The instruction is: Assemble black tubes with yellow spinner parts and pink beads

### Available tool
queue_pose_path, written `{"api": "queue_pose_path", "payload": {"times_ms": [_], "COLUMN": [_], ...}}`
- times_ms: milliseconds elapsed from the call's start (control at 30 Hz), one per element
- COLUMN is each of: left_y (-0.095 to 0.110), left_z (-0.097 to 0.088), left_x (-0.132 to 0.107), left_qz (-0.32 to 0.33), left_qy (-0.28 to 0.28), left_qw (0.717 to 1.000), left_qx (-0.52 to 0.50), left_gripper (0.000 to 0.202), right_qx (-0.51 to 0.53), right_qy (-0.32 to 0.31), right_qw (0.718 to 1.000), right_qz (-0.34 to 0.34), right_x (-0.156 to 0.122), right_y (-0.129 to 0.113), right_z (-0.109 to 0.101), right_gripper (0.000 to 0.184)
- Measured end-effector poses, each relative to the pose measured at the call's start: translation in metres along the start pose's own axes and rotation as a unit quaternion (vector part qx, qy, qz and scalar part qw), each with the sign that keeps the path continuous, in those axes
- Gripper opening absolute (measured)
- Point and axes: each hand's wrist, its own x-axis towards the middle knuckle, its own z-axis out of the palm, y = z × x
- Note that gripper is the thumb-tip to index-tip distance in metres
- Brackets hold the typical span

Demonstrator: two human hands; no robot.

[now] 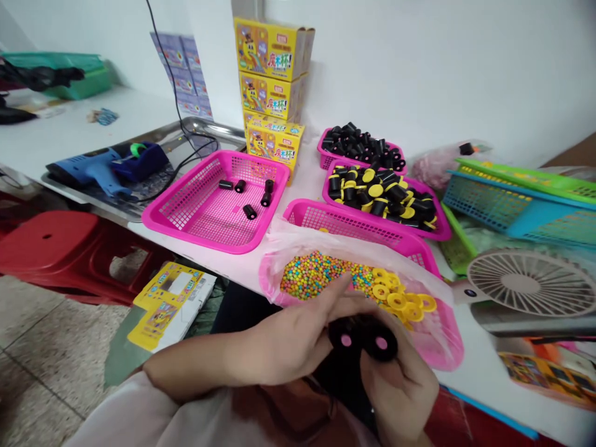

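My left hand [298,335] and my right hand [400,385] meet near the table's front edge, both closed round black cylinders [363,338] whose pink ends face me. Just beyond my fingers lies a pink basket lined with clear plastic [447,347], holding small multicoloured beads [316,276] and several yellow rings [400,301]. To the left stands a pink basket [162,217] with several loose black cylinders [249,211] in it.
At the back, pink baskets hold black cylinders [358,146] and black cylinders with yellow rings [382,192]. Yellow boxes [270,81] are stacked by the wall. A fan [526,285] and blue basket [484,198] sit right; a blue tool [93,167] on a metal tray left. Red stools [60,245] stand below.
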Motion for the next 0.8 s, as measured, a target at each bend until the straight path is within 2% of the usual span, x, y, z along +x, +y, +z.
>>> {"api": "queue_pose_path", "payload": {"times_ms": [100, 200, 267, 333, 367, 433, 500, 533, 600, 667, 733, 800], "left_y": [-0.004, -0.013, -0.018, -0.019, -0.018, -0.016, -0.017, -0.018, -0.025, -0.032, -0.037, -0.040], "left_z": [-0.011, -0.012, -0.010, -0.011, -0.013, -0.021, -0.029, -0.033, -0.037, -0.036, -0.035, -0.035], "left_x": [0.001, 0.003, 0.005, 0.008, 0.009, 0.013, 0.017, 0.018, 0.021, 0.022, 0.023, 0.024], "left_qz": [-0.017, 0.001, -0.020, -0.068, -0.092, -0.117, -0.119, -0.114, -0.112, -0.125, -0.138, -0.157], "left_qy": [-0.019, -0.017, 0.015, 0.054, 0.062, 0.051, 0.032, 0.036, 0.059, 0.067, 0.052, 0.042], "left_qw": [0.999, 1.000, 0.998, 0.993, 0.991, 0.991, 0.992, 0.992, 0.988, 0.985, 0.983, 0.980], "left_qx": [0.029, -0.016, -0.061, -0.079, -0.077, -0.046, 0.009, 0.039, 0.082, 0.102, 0.111, 0.113], "left_gripper": [0.080, 0.070, 0.068, 0.056, 0.051, 0.053, 0.057, 0.051, 0.035, 0.028, 0.031, 0.039], "right_qx": [0.027, 0.029, 0.026, 0.013, 0.001, -0.030, -0.061, -0.078, -0.124, -0.182, -0.231, -0.258], "right_qy": [-0.010, -0.021, -0.043, -0.072, -0.085, -0.108, -0.129, -0.144, -0.222, -0.319, -0.396, -0.448], "right_qw": [0.999, 0.999, 0.999, 0.997, 0.996, 0.993, 0.990, 0.986, 0.966, 0.928, 0.887, 0.855], "right_qz": [0.017, 0.011, -0.008, -0.030, -0.036, -0.023, 0.006, 0.020, 0.042, 0.059, 0.061, 0.052], "right_x": [0.002, 0.011, 0.019, 0.029, 0.036, 0.055, 0.078, 0.091, 0.114, 0.129, 0.135, 0.135], "right_y": [0.005, 0.006, 0.004, 0.000, -0.003, -0.008, -0.009, -0.008, 0.000, 0.015, 0.031, 0.045], "right_z": [0.007, 0.018, 0.023, 0.024, 0.022, 0.010, -0.005, -0.013, -0.024, -0.027, -0.023, -0.015], "right_gripper": [0.050, 0.047, 0.046, 0.047, 0.046, 0.045, 0.041, 0.038, 0.033, 0.023, 0.013, 0.022]}}
